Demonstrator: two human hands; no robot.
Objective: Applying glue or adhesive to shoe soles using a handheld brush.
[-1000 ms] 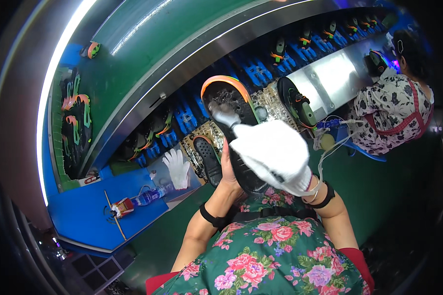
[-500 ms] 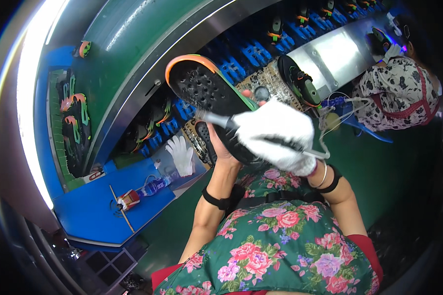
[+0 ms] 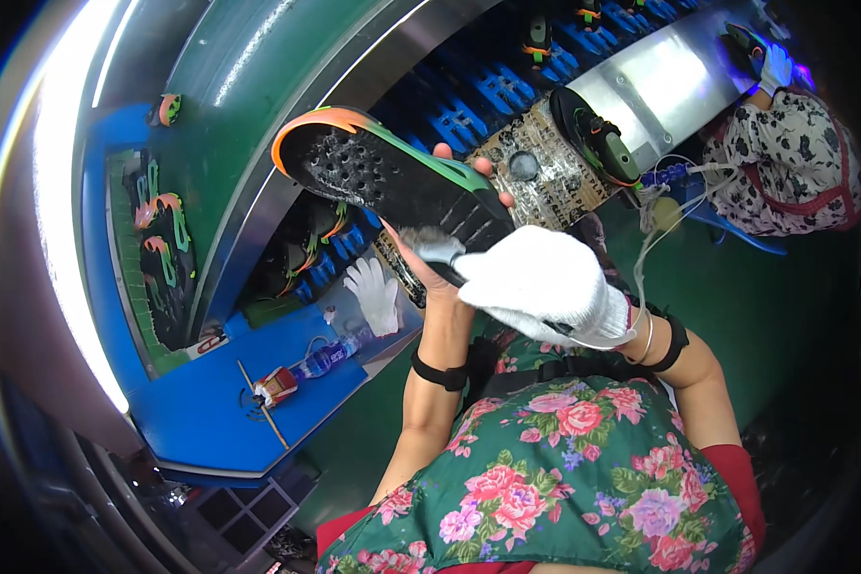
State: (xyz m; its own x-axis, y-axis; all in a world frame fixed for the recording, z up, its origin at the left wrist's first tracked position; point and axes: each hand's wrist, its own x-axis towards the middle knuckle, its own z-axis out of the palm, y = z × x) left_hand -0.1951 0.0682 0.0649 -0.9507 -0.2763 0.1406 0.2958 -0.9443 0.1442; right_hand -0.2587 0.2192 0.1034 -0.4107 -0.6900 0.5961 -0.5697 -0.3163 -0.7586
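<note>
My bare left hand (image 3: 436, 277) grips a black shoe sole (image 3: 383, 182) from beneath, fingertips showing past its far edge. The sole has an orange rim at its far left end, green along one side, and a dimpled inner face with whitish smears. In my right hand (image 3: 545, 277), which wears a white glove, is a brush (image 3: 430, 244) with a pale ferrule and smeared bristles. Its bristles lie at the sole's near edge beside my left thumb; whether they touch I cannot tell. The glove hides the sole's near end and most of the brush handle.
A round dark cup (image 3: 523, 166) and a black-green shoe (image 3: 593, 139) stand on a taped brown board (image 3: 555, 187). Blue racks (image 3: 497, 91) hold shoes behind. On the blue table (image 3: 201, 411) lie a white glove (image 3: 373, 297) and a bottle (image 3: 325, 359). A co-worker (image 3: 784, 163) sits far right.
The sole has shifted left in view, and the brush has moved along it toward my left thumb. The view has swung slightly. At far right, the co-worker's gloved hand has changed position.
</note>
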